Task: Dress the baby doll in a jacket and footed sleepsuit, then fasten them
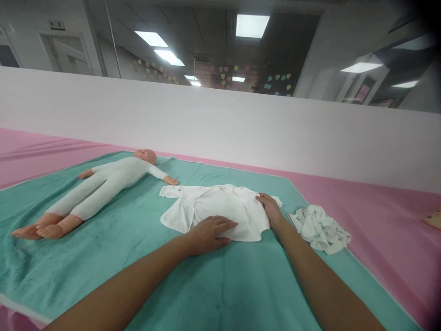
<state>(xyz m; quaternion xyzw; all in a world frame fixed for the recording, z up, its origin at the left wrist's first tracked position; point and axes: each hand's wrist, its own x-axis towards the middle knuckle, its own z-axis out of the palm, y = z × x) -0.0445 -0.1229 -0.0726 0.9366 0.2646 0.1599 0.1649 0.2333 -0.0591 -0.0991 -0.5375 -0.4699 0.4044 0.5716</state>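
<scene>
A white baby shirt point(220, 207) lies spread out in front of me, with printed sleeve ends and a small label at its neck. My left hand point(210, 233) rests flat on the lower front of the shirt, fingers stretched out. At the shirt's right side, near the sleeve, my right hand point(270, 209) has its fingers closed on the fabric edge. Part of that sleeve is hidden behind the right hand.
A baby doll point(117, 177) in a pale suit lies on its back at the left. To the right is a crumpled printed cloth point(320, 230). Beneath everything is a green towel point(138, 262) over a pink cover point(386, 220). A white wall point(206, 124) with windows rises behind.
</scene>
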